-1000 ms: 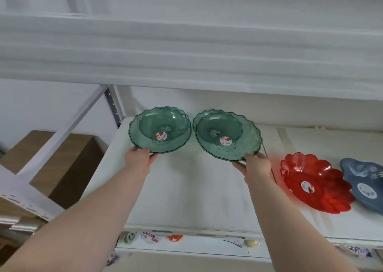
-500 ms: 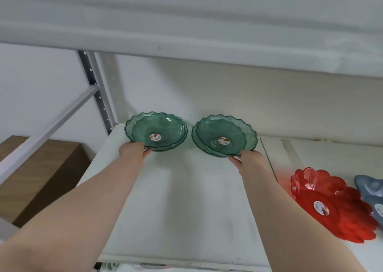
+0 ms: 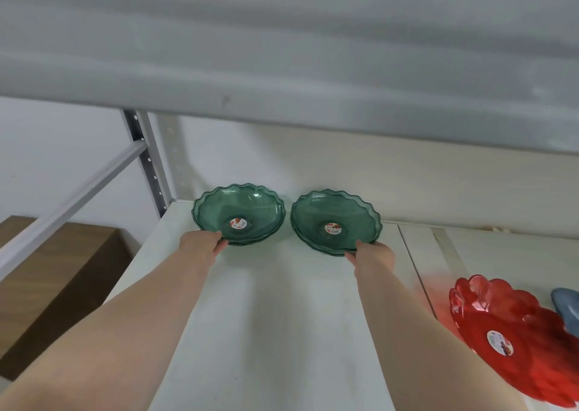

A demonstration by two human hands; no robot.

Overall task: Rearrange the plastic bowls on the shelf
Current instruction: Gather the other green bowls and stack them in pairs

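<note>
Left hand [image 3: 205,248] pinches the left green bowl [image 3: 238,213] by its scalloped rim; right hand [image 3: 372,255] likewise grips the right green bowl [image 3: 336,221]; both probably light, stiff, slippery.

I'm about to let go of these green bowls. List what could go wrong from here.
1. Each hand, left and right, has a grip only on the near rim of a green bowl, left and right; a bowl may tip or slide on release.
2. The two rims nearly touch; nudging one could shift the other.
3. The right forearm passes close to the red bowl; pulling back could knock it.
</note>
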